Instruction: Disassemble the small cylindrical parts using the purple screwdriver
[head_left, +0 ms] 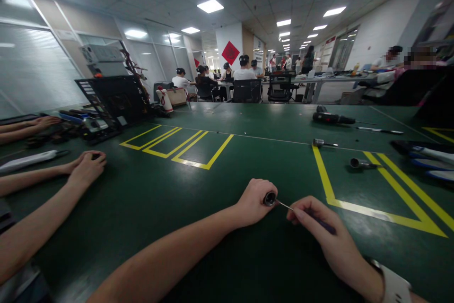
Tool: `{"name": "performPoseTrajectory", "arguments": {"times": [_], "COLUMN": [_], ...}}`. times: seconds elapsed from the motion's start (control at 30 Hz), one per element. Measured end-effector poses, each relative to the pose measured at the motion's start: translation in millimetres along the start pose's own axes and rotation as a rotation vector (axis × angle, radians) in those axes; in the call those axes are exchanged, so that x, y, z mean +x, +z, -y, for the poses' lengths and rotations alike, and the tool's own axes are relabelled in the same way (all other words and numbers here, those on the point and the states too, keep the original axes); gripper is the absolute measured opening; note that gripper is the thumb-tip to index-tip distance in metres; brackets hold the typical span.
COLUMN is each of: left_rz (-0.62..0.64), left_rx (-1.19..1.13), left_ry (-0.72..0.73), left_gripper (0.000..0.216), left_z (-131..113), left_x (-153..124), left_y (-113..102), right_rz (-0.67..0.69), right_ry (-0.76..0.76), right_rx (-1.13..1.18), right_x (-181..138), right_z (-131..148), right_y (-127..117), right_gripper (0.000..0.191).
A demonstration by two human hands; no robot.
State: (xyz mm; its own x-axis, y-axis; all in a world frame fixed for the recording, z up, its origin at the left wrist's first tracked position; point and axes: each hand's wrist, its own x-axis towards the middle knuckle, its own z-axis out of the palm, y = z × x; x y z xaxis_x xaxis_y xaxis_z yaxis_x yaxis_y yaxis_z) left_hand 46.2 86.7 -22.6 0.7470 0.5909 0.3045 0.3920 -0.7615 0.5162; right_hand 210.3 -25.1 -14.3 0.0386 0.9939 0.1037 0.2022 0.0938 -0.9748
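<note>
My left hand (pixel 256 201) is closed around a round metal socket (pixel 270 198), its dark hollow end facing me. In my right hand (pixel 321 227) is a thin screwdriver (pixel 285 205) with a dark handle; its shaft points left at the socket. Whether the tip touches the socket I cannot tell. On the green table (pixel 170 213), to the right, lie a socket with a thin shank (pixel 319 142) and a second, wider one (pixel 359 163) near yellow tape.
A black power drill (pixel 331 117) and a pen-like rod (pixel 379 130) lie at the back right. Pliers-like tools with blue handles (pixel 431 163) rest at the right edge. At left are a co-worker's hands (pixel 87 166) and a black frame (pixel 117 102).
</note>
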Motion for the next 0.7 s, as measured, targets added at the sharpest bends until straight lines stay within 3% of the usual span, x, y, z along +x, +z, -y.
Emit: {"name": "performPoseTrajectory", "arguments": {"times": [0.13,0.23,0.37,0.5,0.7], "left_rz": [-0.003,-0.005,-0.035,-0.041,-0.037], "left_rx": [-0.053,-0.053,0.020,0.077,-0.010], "left_ry": [0.019,-0.009,-0.075,-0.069,-0.046], "left_gripper": [0.013,0.012,0.006,0.004,0.007], "left_z": [-0.8,-1.2,-1.5,-1.5,-1.3], "left_x": [-0.2,0.2,0.3,-0.3,-0.6], "left_y": [-1.8,-0.9,2.2,2.9,-0.2], "right_rz": [-0.057,-0.069,-0.090,-0.029,-0.052], "right_ry": [0.139,0.195,0.129,0.065,0.121], "right_rx": [0.328,0.432,0.240,0.006,0.289], "right_x": [6.9,7.9,2.7,-1.3,2.9], "right_z": [3.7,6.1,6.5,6.5,6.6], "right_y": [0.5,1.4,2.4,3.6,3.0], "right_gripper": [0.020,0.021,0.023,0.024,0.022]}}
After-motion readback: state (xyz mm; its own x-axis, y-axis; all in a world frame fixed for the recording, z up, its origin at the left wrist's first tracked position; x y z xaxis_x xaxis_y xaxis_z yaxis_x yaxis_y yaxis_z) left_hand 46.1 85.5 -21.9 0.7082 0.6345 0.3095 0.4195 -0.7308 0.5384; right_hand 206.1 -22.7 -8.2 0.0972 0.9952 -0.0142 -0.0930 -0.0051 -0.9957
